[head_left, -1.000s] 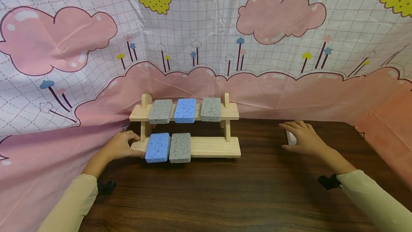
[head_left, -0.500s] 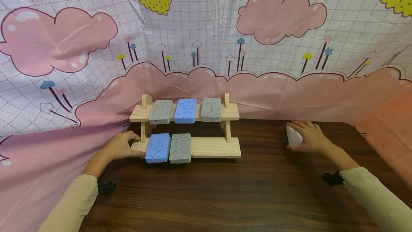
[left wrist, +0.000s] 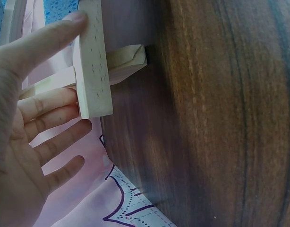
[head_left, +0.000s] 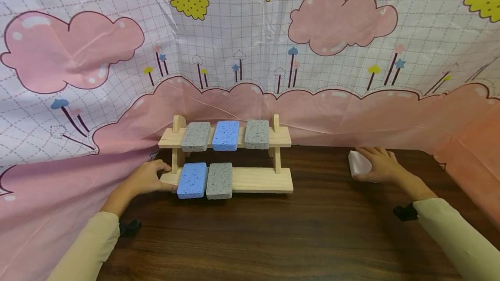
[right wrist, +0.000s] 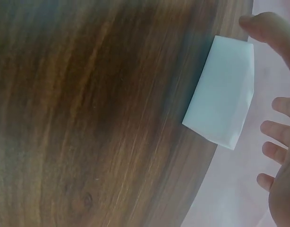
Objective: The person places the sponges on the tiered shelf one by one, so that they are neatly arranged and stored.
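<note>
A two-tier wooden rack stands at the back of the table. Its upper tier bears a grey sponge, a blue sponge and another grey sponge. On the lower tier lie a blue sponge and, beside it, a grey sponge. My left hand pinches the left end of the lower plank, thumb on one face, fingers behind. At the far right, a white box-like block lies on the table. Over it hovers my right hand, fingers spread and apart from the block.
The dark wood-grain table extends in front of the rack. Patterned cloth hangs behind the table and along both sides. Each wrist carries a black camera mount, one at the left sleeve.
My right hand has shifted a little to the right, uncovering more of the white block. The left hand keeps its hold on the rack, and the sponges have not moved.
</note>
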`<state>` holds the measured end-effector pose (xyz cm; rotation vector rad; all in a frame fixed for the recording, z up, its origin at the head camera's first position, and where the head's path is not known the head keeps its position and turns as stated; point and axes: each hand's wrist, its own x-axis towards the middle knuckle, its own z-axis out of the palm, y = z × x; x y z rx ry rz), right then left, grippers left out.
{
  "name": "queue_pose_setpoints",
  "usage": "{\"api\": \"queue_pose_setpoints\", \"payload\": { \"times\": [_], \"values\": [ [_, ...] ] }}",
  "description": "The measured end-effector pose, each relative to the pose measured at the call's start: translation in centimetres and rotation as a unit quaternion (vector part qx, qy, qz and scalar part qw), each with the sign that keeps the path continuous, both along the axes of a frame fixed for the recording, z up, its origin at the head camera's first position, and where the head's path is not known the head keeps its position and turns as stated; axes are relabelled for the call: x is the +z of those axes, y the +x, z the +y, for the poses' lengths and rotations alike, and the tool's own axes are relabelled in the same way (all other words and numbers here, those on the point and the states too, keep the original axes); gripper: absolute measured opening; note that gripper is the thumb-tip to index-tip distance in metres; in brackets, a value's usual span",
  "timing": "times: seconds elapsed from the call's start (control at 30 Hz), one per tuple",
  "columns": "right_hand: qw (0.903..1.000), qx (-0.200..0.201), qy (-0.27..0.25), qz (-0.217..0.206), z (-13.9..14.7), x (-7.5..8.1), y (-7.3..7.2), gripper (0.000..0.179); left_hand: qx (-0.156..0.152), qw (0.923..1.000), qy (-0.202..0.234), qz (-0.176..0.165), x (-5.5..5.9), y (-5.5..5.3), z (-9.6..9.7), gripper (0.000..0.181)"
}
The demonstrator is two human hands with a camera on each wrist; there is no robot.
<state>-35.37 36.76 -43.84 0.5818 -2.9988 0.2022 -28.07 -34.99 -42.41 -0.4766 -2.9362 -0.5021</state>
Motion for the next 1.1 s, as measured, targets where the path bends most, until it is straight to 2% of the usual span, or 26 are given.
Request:
{"api": "queue_pose_setpoints", "payload": {
  "times": [0.47,1.1],
  "values": [
    [0.9990,-0.029,0.005,-0.032,0.8,-0.6,-1.0,0.114,-0.010,0.9999,0.000,0.008,-0.1,-0.1,-0.1,0.072],
    [0.9948,-0.059,-0.009,-0.083,1.2,-1.1,-1.6,0.117,-0.005,1.0000,-0.001,0.003,-0.1,-0.1,0.0,0.073]
  ]
}}
